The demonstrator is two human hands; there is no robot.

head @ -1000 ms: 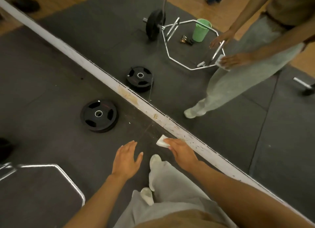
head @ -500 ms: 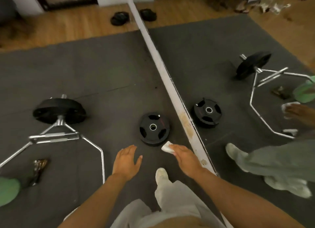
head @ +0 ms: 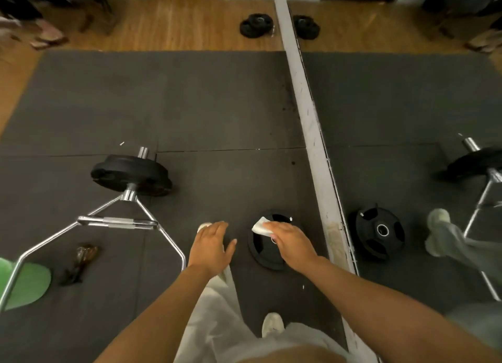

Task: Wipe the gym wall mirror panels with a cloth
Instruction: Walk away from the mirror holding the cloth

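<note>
The wall mirror [head: 407, 104] fills the right side of the head view, above a scuffed white base strip [head: 312, 123] that runs from top centre down to the lower right. My right hand [head: 292, 244] is shut on a small folded white cloth [head: 260, 226], held out in front of me, left of the strip and not touching the glass. My left hand [head: 210, 247] is open, fingers spread, holding nothing, beside it over the dark floor mat.
A black weight plate [head: 264, 254] lies flat under my right hand. A chrome hex bar [head: 116, 221] with a loaded plate [head: 130, 173] lies at left, near a green bucket [head: 25, 284]. More plates [head: 256, 25] sit on the wooden floor at the far end.
My view has swung left, so the mirror strip now runs nearly straight ahead. Both hands stay out in front; the right keeps the cloth and now hangs over the weight plate.
</note>
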